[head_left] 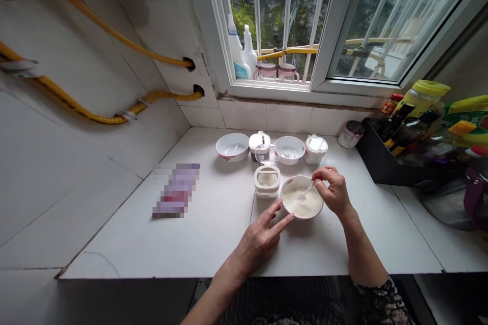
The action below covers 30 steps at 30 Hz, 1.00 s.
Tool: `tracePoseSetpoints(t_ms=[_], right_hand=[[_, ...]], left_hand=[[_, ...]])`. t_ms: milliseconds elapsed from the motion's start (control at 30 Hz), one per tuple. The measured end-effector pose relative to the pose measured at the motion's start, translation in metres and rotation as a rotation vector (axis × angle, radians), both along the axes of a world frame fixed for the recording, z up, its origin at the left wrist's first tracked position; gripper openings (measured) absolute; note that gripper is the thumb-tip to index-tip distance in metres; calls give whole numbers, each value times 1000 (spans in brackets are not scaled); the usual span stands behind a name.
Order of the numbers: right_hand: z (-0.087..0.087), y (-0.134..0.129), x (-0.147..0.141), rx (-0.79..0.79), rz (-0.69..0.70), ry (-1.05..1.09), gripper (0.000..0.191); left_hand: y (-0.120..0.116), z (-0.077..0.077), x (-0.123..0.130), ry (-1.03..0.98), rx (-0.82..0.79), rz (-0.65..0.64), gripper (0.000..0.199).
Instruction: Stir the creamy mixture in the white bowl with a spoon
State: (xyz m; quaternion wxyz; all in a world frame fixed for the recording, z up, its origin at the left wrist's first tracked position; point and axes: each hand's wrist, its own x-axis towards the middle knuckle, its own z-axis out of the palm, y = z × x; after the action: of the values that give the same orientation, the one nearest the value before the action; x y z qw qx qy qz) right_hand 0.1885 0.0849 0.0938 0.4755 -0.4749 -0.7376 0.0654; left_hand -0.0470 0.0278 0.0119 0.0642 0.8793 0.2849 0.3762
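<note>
Right hand (pixel 331 192) pinches the end of a small white spoon (pixel 307 191) between thumb and fingers; spoon's long axis runs aslant, handle up to the right and away from the person, bowl end pointing down-left and toward the person, dipped in the off-white contents (pixel 299 208) of a round white bowl (pixel 302 219); left hand (pixel 261 238) not clenched, palm down, fingers spread, fingertips touching that bowl at its left and near side; bowl sits upright on the white bench (pixel 213 244), right of centre, near the middle of its depth; a square white-lidded canister (pixel 267 194) stands just beside it, left; behind, in a rough row: patterned white bowl (pixel 233 147), dark-filled canister (pixel 260 142), second white bowl (pixel 290 150), white canister (pixel 316 150); farther right, a jar with dark lid (pixel 351 134), then a black bin (pixel 396 165) of bottles; well left, a pixelated purple item (pixel 176 190) lies with its long axis slanting from near-left to far-right; its details can't be read.
</note>
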Motion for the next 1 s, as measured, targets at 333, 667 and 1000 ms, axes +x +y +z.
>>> tracePoseSetpoints(t_ms=[333,667,1000], right_hand=[[-7,-1,-16,-351,56,120,17],[-5,1,-12,-498,-70,431,14],[-8,3,-12,-433,-99,352,14]], left_hand=[[0,0,1,0,21,17,70],[0,-1,0,11,25,18,65],[0,-4,0,11,9,6,67]])
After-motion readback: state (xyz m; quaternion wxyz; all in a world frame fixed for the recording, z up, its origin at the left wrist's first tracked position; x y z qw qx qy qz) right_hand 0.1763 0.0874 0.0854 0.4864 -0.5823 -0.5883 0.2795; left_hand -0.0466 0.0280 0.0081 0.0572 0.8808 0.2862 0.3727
